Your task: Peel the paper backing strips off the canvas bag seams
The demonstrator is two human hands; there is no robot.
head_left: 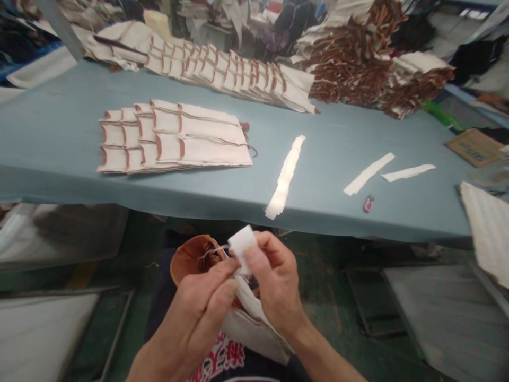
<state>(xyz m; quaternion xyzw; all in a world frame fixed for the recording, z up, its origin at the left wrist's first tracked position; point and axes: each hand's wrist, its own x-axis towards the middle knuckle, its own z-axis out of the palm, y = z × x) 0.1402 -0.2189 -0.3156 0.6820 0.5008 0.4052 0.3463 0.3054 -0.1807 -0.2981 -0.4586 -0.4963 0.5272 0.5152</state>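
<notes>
My right hand [280,281] pinches a short white strip [241,241] between thumb and fingers, its free end sticking up. My left hand [191,307] is closed beside it, thumb and fingertips pressed together near the strip's lower end. Under both hands, over my lap, lies a cream fabric piece [260,334]; a brown part [183,262] shows past the left fingers. What the left fingertips grip is partly hidden, but they appear to pinch the edge of this fabric. The hands are just off the table's near edge.
On the blue-grey table [59,127] lie a fanned stack of cream pieces with brown edges [170,138], a longer row [226,69] behind it, a brown-and-cream heap [358,58], a line of white strips [284,178], two loose strips [369,174], and a small pink tool [368,203].
</notes>
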